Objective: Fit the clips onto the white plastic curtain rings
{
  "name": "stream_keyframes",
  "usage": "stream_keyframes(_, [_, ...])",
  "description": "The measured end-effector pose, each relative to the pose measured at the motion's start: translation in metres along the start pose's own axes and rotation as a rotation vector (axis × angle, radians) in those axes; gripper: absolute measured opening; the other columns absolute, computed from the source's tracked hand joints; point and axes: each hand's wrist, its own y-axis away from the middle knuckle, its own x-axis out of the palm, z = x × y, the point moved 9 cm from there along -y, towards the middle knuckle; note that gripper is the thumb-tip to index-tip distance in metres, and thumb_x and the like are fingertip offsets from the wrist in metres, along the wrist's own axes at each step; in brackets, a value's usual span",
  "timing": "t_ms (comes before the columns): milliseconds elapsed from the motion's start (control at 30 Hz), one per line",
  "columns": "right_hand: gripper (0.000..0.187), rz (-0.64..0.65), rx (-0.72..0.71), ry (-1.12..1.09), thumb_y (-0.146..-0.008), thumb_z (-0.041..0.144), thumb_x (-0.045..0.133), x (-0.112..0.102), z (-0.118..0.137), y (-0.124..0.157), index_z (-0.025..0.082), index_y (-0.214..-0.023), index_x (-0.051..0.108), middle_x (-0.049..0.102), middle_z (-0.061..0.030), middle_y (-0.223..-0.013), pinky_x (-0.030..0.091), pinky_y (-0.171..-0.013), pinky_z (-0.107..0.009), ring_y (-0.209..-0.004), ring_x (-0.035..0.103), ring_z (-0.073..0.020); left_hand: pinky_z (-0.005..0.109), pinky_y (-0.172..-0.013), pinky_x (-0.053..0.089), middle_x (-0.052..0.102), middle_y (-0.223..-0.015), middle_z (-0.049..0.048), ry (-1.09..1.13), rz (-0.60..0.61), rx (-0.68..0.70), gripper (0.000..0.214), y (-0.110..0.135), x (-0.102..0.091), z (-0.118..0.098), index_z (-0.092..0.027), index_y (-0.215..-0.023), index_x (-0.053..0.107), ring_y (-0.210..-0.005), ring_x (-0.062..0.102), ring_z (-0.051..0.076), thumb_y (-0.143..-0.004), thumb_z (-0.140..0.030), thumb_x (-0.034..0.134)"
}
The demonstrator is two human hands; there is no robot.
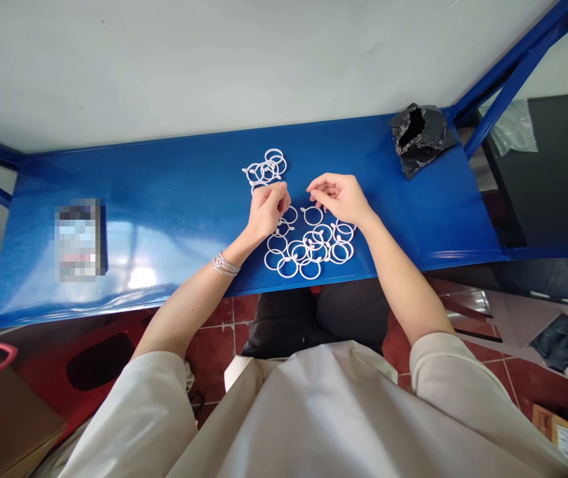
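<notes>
White plastic rings (308, 249) lie under a pinching left hand (268, 211), open right hand (338, 198).

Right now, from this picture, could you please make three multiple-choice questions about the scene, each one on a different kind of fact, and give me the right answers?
1. Where does the crumpled black plastic bag lie?
A. On the floor tiles
B. On the right part of the shelf, at its back edge
C. Under a hand

2. What colour is the shelf top under the white plastic rings?
A. Blue
B. Red
C. Grey

3. How do the left hand and the right hand stand?
A. Clasped together
B. One on top of the other
C. Apart from each other

Answers:
1. B, the bag sits at the shelf's back edge, right of the rings.
2. A, blue shows all around the rings.
3. C, a gap shows between the hands.
</notes>
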Motion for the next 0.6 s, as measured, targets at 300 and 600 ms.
stream_keyframes(300, [0.009,0.016,-0.058,0.23,-0.093,0.028,0.076,0.002,0.006,0.002,0.021,-0.095,0.081,0.082,-0.0078,-0.092,0.063,-0.081,-0.04,-0.081,0.074,-0.023,0.033,-0.06,0.046,0.061,-0.074,0.0036,-0.014,0.048,0.099,0.053,-0.006,-0.005,0.004,-0.022,-0.068,0.06,-0.06,0.053,0.014,-0.105,-0.06,0.059])
stream_keyframes(600, [0.011,0.118,-0.02,0.291,-0.091,0.029,0.08,0.008,0.003,0.003,0.021,-0.098,0.084,0.084,-0.0085,-0.099,0.063,-0.085,-0.042,-0.087,0.075,-0.0243,0.043,-0.094,0.058,0.069,-0.093,0.0064,-0.351,-0.098,0.274,0.045,-0.008,-0.024,-0.009,-0.023,-0.093,0.08,-0.096,0.067,0.022,-0.104,-0.065,0.07])
